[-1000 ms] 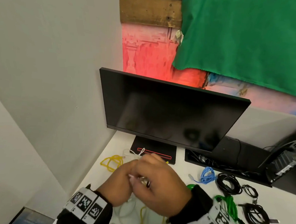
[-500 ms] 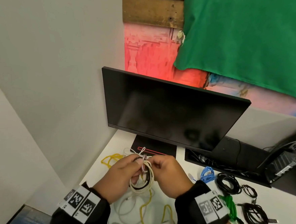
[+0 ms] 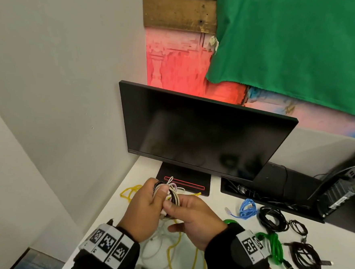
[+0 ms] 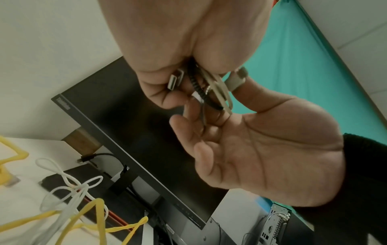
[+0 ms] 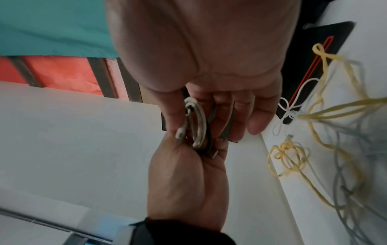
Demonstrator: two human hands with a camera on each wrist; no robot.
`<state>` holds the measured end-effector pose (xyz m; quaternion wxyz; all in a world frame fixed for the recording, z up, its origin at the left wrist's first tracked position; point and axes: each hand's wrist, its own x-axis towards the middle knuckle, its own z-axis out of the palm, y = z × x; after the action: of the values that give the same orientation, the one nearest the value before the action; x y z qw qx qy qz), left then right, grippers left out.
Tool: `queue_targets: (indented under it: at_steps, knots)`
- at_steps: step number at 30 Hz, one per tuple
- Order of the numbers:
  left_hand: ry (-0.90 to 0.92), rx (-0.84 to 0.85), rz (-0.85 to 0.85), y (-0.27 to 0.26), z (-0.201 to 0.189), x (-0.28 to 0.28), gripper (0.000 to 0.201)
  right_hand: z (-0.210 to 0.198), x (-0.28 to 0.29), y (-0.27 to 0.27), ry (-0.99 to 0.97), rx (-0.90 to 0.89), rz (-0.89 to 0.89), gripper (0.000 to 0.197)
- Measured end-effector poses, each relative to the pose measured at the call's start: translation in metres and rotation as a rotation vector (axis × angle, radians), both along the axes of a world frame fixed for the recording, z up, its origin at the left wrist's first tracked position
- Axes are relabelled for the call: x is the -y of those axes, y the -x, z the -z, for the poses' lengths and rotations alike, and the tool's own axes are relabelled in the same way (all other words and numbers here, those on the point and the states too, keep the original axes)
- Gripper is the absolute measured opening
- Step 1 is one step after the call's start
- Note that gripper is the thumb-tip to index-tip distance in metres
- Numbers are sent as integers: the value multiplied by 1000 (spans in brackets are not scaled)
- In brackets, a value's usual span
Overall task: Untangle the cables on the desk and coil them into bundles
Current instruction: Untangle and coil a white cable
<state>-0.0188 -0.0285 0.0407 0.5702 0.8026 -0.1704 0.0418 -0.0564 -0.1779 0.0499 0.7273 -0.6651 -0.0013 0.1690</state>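
A small coil of cream and black cable is held above the desk in front of the monitor base. My left hand grips it from the left, thumb on top. My right hand pinches its lower part between thumb and forefinger, the other fingers loosely spread. In the left wrist view a metal USB plug sticks out of the coil beside my left fingers. The right wrist view shows the coil between both hands. Loose yellow cable and white cable lie tangled under my hands.
A dark monitor stands just behind, a wall close on the left. A small yellow bundle lies at the left. Blue, green and black bundles lie at the right, before a black cable tray.
The right hand came off the left, uncovering the coil. The coil, which hung as an open loop, is now squeezed together in the left hand, with the right hand lower on it.
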Motion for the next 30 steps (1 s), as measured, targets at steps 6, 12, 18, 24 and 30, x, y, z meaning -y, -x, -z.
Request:
queue_targets:
  at_steps: [6,12,18,24,30]
  knots:
    - [32,-64,-72,-2,12,0,18,5,-2,-8,312,63,66,11]
    - [74,-382,195,-6,12,-15,37,4,16,-8,670,169,-79,24]
    - [-57,-385,166,-9,5,-17,23,1,13,-2,845,223,-210,25]
    - [-159,-252,104,-7,12,-17,39,4,13,3,916,345,-191,45]
    - [-144,-173,131,7,13,-4,33,6,7,3,809,341,-34,46]
